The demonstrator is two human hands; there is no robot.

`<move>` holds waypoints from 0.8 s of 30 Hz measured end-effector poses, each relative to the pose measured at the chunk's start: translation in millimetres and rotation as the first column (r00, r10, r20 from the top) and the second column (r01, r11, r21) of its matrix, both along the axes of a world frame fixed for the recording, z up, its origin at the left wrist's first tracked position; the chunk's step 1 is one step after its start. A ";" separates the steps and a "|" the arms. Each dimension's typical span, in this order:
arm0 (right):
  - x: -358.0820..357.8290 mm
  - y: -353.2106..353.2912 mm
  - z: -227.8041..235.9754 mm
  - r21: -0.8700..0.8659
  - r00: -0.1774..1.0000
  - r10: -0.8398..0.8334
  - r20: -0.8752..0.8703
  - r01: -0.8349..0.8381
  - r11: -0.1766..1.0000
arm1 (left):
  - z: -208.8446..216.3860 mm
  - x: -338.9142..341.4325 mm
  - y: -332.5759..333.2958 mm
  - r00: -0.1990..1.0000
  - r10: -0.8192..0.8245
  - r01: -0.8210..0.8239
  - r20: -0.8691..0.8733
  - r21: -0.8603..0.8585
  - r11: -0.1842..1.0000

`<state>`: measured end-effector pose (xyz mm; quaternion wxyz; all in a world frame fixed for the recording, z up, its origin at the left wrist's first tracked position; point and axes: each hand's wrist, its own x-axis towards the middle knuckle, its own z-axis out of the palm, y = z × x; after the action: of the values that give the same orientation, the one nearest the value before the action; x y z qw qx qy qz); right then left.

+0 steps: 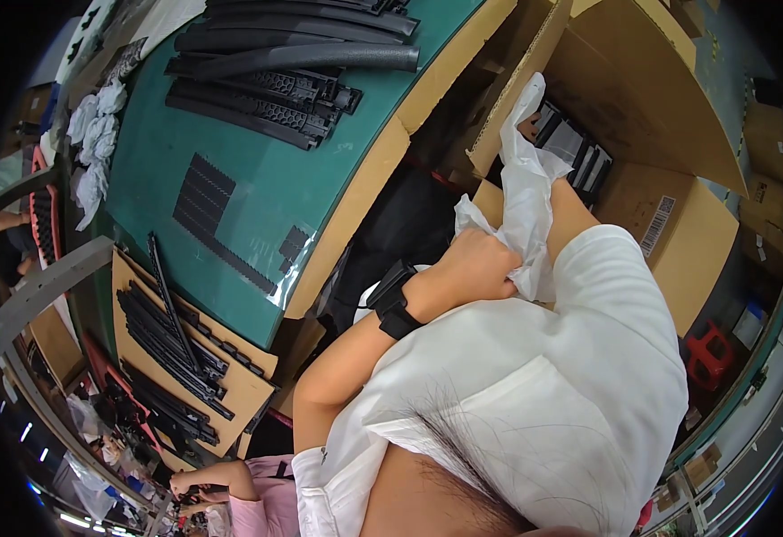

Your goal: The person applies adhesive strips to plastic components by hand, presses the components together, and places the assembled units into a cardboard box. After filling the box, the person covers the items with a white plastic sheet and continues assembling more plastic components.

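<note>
White, crinkled plastic, a thin bag (527,192) runs as a long strip from near to far, its far tip reaching up to the mouth of an open cardboard box (651,107) at the right of the scene and its near end bunched up. The left hand (472,264) is closed tight on that near end, knuckles toward the bench, with a black wrist strap (393,300) just behind it. The right hand is hidden: the right forearm (569,215) goes up behind the bag toward the box, and whether that hand is wide, narrow or gripping cannot be told. Inside the box, just beyond the bag's tip, lie black plastic parts (577,152) in a row, partly covered by the bag. The person's white sleeve and shoulder (552,385) fill the near right and block whatever sits below the box. To the left stands a bench with a green mat (266,179); at its far end lie long black strips and foam tubes (293,67), nearer lie flat black mesh pieces (217,210), and at the far left edge a few small white bundles (96,134), probably more bags. Nearer and lower left, a sheet of cardboard (239,385) carries more thin black strips (172,345). At the bottom edge another person in a pink sleeve (248,501) is bent over work.
</note>
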<state>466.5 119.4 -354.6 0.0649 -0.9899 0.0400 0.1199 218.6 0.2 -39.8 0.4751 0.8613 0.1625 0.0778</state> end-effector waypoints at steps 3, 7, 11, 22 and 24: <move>-36.6 17.4 11.7 0.113 0.988 0.136 -0.069 -0.128 0.985 | -2.1 -11.2 0.1 0.998 0.064 -0.063 -0.026 0.017 0.998; -34.8 8.5 50.5 0.344 0.944 0.314 -0.105 -0.262 0.902 | -2.1 -11.9 -0.3 0.995 0.097 -0.097 0.009 0.057 0.994; -20.0 -36.8 93.6 0.551 0.867 0.485 -0.112 -0.352 0.757 | -3.2 -9.5 -3.7 0.995 0.102 -0.102 0.011 0.052 0.993; 48.0 -119.0 271.7 0.939 0.658 0.677 -0.329 0.155 0.307 | 1.4 -13.1 -2.1 0.994 0.111 -0.112 0.025 0.084 0.990; 48.8 -96.6 325.5 0.923 0.692 0.712 0.120 -0.342 0.178 | 2.2 -10.5 -3.3 0.994 0.111 -0.112 0.010 0.089 0.990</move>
<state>515.3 22.8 -29.1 0.5295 -0.6989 -0.3720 0.3045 208.1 -3.0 -37.6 0.4314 0.8710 0.2055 0.1137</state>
